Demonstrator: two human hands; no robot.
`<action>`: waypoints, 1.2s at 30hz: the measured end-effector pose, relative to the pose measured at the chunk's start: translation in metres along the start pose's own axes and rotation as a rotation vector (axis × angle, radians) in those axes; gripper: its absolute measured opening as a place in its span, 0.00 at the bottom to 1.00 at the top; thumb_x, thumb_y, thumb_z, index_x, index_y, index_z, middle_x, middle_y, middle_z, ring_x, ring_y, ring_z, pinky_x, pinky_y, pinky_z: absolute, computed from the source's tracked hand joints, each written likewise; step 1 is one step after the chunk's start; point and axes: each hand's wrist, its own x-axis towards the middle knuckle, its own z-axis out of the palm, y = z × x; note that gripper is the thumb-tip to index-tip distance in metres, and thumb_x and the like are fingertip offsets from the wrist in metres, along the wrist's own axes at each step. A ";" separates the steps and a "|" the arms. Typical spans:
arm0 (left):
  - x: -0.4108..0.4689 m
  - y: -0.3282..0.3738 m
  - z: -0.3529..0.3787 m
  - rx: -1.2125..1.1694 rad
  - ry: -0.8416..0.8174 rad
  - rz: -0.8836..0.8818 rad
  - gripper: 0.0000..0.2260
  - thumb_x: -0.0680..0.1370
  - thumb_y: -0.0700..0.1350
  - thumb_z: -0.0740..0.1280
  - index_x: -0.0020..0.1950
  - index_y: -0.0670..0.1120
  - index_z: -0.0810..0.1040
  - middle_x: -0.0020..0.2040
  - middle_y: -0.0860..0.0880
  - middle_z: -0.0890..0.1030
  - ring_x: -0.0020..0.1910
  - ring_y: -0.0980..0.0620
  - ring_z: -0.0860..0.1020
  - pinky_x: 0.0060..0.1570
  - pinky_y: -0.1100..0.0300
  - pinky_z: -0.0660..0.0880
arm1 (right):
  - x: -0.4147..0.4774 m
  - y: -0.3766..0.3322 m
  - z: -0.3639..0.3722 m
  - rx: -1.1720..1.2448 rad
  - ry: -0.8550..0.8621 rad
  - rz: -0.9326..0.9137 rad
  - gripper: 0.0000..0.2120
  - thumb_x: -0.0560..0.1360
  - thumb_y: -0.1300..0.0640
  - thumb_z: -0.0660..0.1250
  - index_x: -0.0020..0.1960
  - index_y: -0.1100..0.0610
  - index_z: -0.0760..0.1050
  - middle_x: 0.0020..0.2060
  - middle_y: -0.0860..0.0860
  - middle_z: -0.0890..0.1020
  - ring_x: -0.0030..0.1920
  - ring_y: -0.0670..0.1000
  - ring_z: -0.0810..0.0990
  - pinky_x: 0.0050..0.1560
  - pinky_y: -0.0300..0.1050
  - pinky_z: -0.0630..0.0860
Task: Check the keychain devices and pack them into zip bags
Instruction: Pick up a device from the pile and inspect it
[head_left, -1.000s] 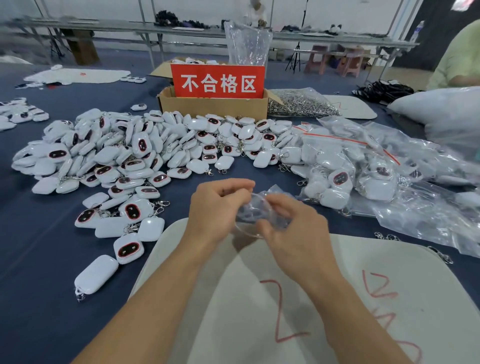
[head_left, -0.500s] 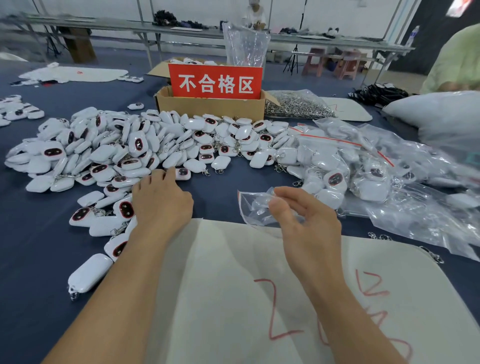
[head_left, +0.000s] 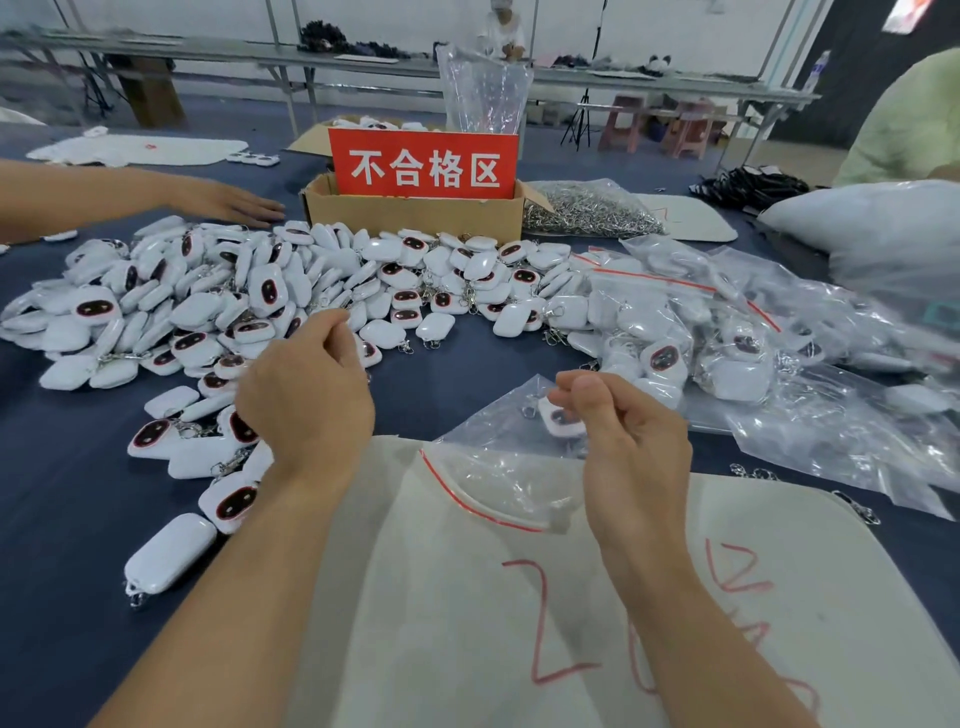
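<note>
Using the cardboard box (head_left: 415, 213) with the red sign (head_left: 423, 163) as my reference here. On the near side of the box and a bit to its right, the right hand (head_left: 628, 447) pinches the top of a clear zip bag (head_left: 498, 467) between thumb and fingertips. The bag is crinkly see-through plastic with a red zip strip along its mouth, and that end lies on a white mat (head_left: 467, 649) with red scribbles.

One device (head_left: 563, 422) sits inside, right under the fingertips. It's small, white and rounded, with a dark face rimmed in red.

The left hand (head_left: 306, 395) is on the near side of the box, a bit to its left. Its back faces the camera, with the fingers curled under over the loose devices (head_left: 208, 312), so I can't tell if it has one in there. Those lie in a big heap right in front of the box and off to its left, some face up, some showing plain white backs.

Packed bags (head_left: 727, 332) pile up to the right of the box. A bag of metal rings (head_left: 587, 208) sits just beside its right end, and another person's hand (head_left: 228, 202) lies flat just left of it.
</note>
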 end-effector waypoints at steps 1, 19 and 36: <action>-0.007 0.009 -0.002 -0.103 -0.005 0.030 0.11 0.85 0.49 0.62 0.61 0.55 0.84 0.44 0.45 0.86 0.45 0.39 0.81 0.43 0.53 0.68 | -0.001 -0.001 0.001 0.007 -0.008 0.019 0.14 0.71 0.37 0.64 0.44 0.42 0.84 0.40 0.47 0.87 0.36 0.49 0.82 0.43 0.39 0.77; -0.059 0.058 -0.012 -0.706 -0.644 0.136 0.21 0.73 0.45 0.78 0.63 0.62 0.83 0.51 0.65 0.85 0.50 0.65 0.83 0.53 0.69 0.78 | 0.012 -0.001 -0.004 0.248 -0.371 0.256 0.15 0.77 0.74 0.63 0.55 0.58 0.80 0.38 0.57 0.84 0.37 0.53 0.81 0.39 0.43 0.78; -0.060 0.055 -0.014 -0.695 -0.737 0.123 0.07 0.74 0.45 0.76 0.48 0.57 0.88 0.38 0.56 0.87 0.41 0.55 0.86 0.49 0.50 0.83 | 0.012 0.005 -0.001 0.179 -0.163 0.196 0.16 0.69 0.71 0.71 0.49 0.53 0.83 0.29 0.49 0.75 0.31 0.48 0.73 0.41 0.46 0.72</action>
